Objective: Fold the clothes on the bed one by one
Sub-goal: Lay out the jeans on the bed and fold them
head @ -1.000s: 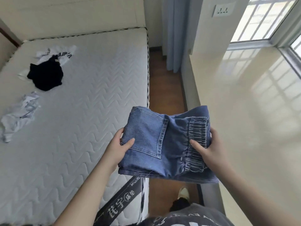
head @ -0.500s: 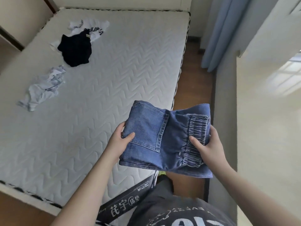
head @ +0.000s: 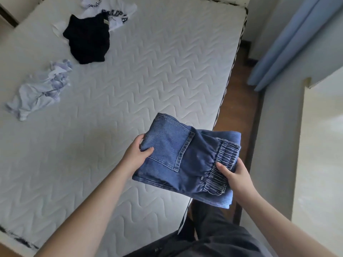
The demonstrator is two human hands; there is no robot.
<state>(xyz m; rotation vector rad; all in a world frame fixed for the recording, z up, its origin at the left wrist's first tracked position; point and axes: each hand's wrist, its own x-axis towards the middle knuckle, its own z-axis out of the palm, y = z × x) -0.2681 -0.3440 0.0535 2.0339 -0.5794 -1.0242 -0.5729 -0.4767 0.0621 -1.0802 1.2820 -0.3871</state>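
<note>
Head view looks down over a bed (head: 130, 89) with a white quilted mattress. Folded jeans (head: 187, 160) are held up at about 4 o'clock from the frame's middle, over the bed's right edge. Left hand (head: 136, 156) grips the jeans' left edge, thumb on top beside the back pocket and fingers hidden beneath. Right hand (head: 235, 175) grips the right end, thumb pressed on the gathered elastic waistband and fingers underneath. Both hands are thus clamped on the jeans, one at each end.

Further clothes lie unfolded on the mattress. A black top (head: 87, 38) sits at 11 o'clock, lying partly over a white shirt (head: 115, 12) with dark lettering. A crumpled pale garment (head: 40, 89) lies at 9 o'clock, apart from those two.

At 2 o'clock a blue curtain (head: 297, 39) hangs past the bed, above a strip of wooden floor (head: 239, 93).
</note>
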